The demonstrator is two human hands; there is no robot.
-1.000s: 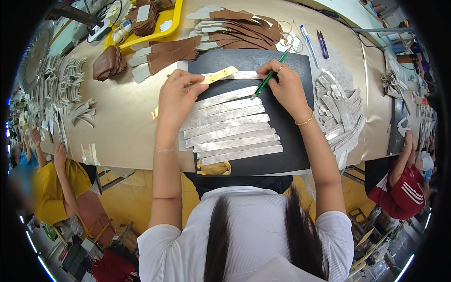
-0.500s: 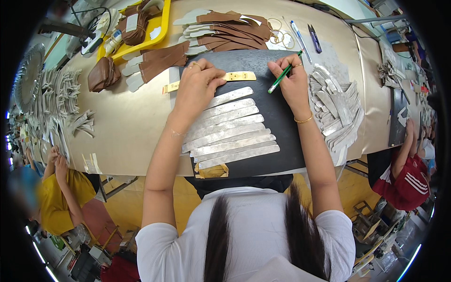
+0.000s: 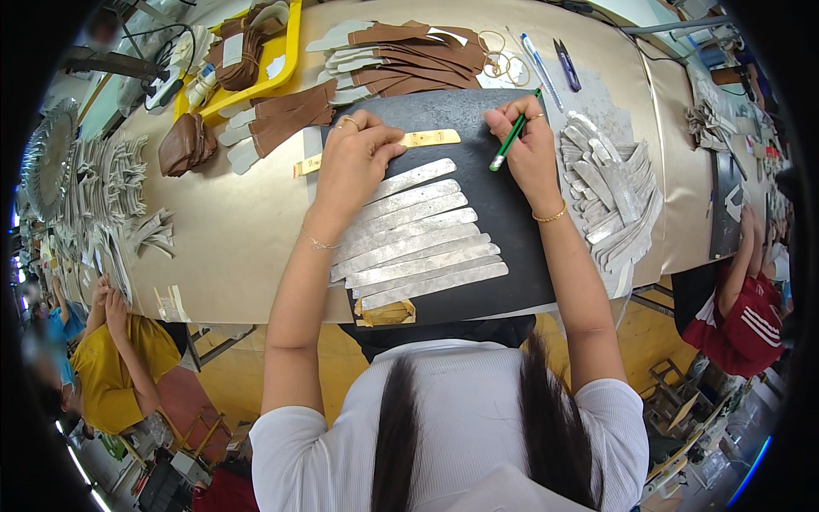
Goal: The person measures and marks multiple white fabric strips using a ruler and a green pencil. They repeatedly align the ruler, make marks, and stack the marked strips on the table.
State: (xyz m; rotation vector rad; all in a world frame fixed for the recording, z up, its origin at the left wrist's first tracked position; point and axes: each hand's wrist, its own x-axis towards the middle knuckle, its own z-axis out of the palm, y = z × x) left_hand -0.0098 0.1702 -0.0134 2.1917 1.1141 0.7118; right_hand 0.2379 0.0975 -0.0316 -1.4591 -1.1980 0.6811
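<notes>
My left hand (image 3: 357,162) pinches a pale yellow marked strip (image 3: 433,137) near the top of a black mat (image 3: 516,226); its fingers hide the strip's middle. To its right, my right hand (image 3: 527,158) grips a slender green pencil (image 3: 509,143), held slanted with its pale blunt end pointing down, above the mat and apart from the strip. Below the hands, several silvery-grey strips (image 3: 418,229) lie fanned out, overlapping, partly behind my left forearm. A heap of similar grey strips (image 3: 607,192) lies right of my right wrist.
Brown pieces with grey ends (image 3: 418,60) are fanned beyond the mat. A yellow tray (image 3: 294,51) holds brown bundles at the far left. A blue-white pen (image 3: 543,72) and thread snips (image 3: 566,66) lie far right. Grey bundles (image 3: 102,179) stand left; co-workers sit on both sides.
The pencil's lower end has shifted slightly to the right and tilts more upright. My left hand stays on the yellow strip, and the fanned grey strips lie as before.
</notes>
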